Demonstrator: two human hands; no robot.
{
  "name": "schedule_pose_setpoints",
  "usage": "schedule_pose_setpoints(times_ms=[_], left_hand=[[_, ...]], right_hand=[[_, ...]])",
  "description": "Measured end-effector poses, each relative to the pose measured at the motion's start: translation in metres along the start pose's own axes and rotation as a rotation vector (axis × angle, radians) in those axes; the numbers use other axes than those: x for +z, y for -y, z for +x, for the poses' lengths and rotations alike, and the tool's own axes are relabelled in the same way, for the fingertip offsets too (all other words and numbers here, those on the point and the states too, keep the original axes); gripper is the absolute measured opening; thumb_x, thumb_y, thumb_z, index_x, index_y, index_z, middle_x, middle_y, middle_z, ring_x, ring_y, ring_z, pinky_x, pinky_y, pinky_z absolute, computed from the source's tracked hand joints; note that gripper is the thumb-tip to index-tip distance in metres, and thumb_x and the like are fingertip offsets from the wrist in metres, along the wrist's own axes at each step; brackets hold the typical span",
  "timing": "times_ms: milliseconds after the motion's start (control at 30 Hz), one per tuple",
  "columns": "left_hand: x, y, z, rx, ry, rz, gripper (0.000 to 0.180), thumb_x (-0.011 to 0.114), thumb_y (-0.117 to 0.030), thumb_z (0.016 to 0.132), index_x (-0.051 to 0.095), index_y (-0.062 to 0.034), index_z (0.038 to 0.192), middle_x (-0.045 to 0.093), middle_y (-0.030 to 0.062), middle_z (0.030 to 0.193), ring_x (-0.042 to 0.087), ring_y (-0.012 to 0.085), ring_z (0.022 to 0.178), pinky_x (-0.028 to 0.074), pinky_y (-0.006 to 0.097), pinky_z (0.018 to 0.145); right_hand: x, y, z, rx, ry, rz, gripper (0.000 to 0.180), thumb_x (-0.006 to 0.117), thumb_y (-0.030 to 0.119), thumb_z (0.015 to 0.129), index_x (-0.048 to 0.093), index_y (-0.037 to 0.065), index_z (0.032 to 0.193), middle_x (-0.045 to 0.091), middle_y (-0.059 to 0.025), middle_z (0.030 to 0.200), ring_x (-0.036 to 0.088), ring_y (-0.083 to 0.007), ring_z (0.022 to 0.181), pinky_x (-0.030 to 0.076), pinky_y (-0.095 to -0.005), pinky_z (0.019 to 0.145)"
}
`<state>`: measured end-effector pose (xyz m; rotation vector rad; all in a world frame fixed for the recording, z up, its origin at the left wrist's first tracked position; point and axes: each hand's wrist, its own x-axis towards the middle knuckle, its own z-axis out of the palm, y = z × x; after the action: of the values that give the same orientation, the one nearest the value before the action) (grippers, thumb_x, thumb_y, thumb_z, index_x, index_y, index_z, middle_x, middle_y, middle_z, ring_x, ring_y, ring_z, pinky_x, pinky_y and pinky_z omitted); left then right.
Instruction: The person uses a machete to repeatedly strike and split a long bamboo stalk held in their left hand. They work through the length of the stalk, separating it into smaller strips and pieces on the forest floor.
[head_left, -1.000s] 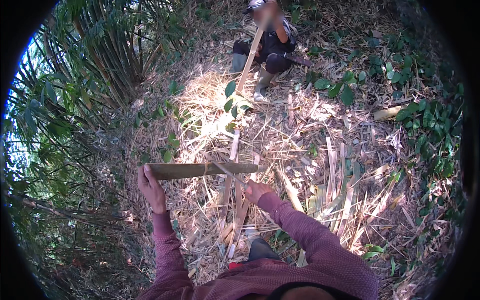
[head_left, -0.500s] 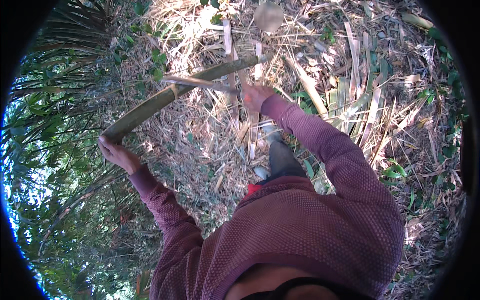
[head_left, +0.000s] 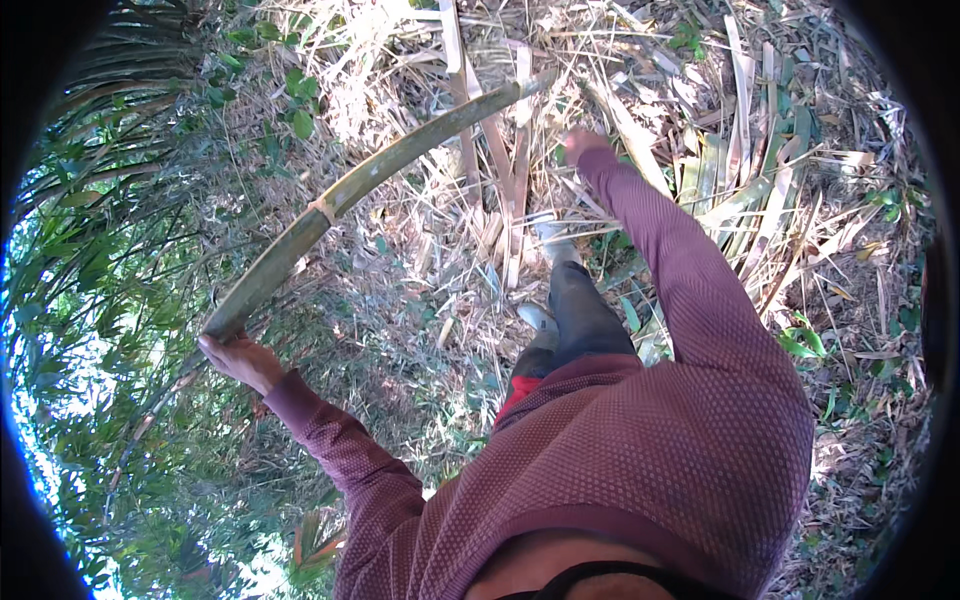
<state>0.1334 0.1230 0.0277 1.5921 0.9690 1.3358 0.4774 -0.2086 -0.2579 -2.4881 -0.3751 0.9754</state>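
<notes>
A long green-brown bamboo pole [head_left: 385, 165] slants up from the left to a paler far end, with a light ring at a joint partway along. My left hand [head_left: 243, 362] is closed round its near left end and holds it raised above the ground. Out at the far right of the pole's tip, my right hand [head_left: 585, 146] is closed and slightly blurred, apart from the pole. Half a second ago it gripped a machete; the blade cannot be made out now.
Flat split strips [head_left: 468, 120] lie on the littered ground under the pole's far part. More strips and dry stalks [head_left: 745, 190] are heaped to the right. Leafy fronds [head_left: 110, 190] crowd the left side. My boots [head_left: 538, 318] stand among the litter.
My right hand has moved away to the right and farther up, off the pole, and the machete blade has gone from sight. The pole's far end has risen slightly; my left hand keeps its hold.
</notes>
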Motion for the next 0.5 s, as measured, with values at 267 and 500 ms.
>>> schedule_pose_setpoints(times_ms=[267,500], left_hand=[[-0.011,0.017,-0.002,0.024,0.015,-0.035,0.043,0.04,-0.039,0.091,0.039,0.0008,0.109,0.047,0.0144,0.104,0.046,0.0241,0.098,0.041,0.038,0.086],[-0.008,0.031,0.0,-0.034,0.01,-0.04,0.053,0.045,-0.046,0.087,0.037,0.0009,0.11,0.041,0.0158,0.107,0.042,0.0262,0.102,0.039,0.04,0.09]], right_hand=[[-0.014,-0.002,-0.015,-0.207,-0.03,-0.307,0.027,0.051,0.027,0.082,0.054,0.009,0.102,0.061,-0.015,0.088,0.061,-0.0291,0.08,0.048,-0.0404,0.073],[-0.017,0.003,0.03,-0.129,-0.128,-0.254,0.028,0.05,0.025,0.082,0.053,0.01,0.106,0.062,-0.0155,0.087,0.061,-0.0291,0.078,0.049,-0.0395,0.073]])
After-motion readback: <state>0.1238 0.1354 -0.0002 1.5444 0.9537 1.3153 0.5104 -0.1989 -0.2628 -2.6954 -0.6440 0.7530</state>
